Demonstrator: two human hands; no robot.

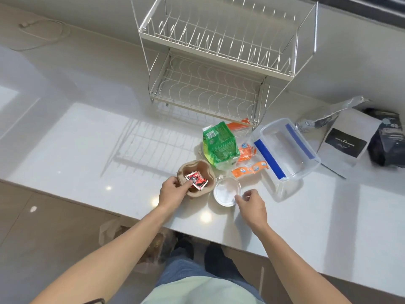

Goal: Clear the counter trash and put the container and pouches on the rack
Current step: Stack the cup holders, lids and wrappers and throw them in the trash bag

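Note:
My left hand (174, 190) grips the rim of a brown pulp cup tray (201, 170), with its fingers on the red sauce packets (196, 180) lying inside. My right hand (252, 205) pinches the near right edge of a clear round plastic lid (225, 190) on the counter. Behind these lie a green plastic wrapper (220, 144) and orange wrappers (248, 154). To the right stands a clear plastic container (287, 148) with blue clips. At the far right are a silver-and-white pouch (346, 137) and a black pouch (388, 141). A two-tier white wire rack (219, 58) stands at the back.
The white counter (87, 139) runs left to right, and its front edge passes under my forearms. A white cable (43, 34) lies at the back left. On the floor below the counter edge sits a bag (135, 242).

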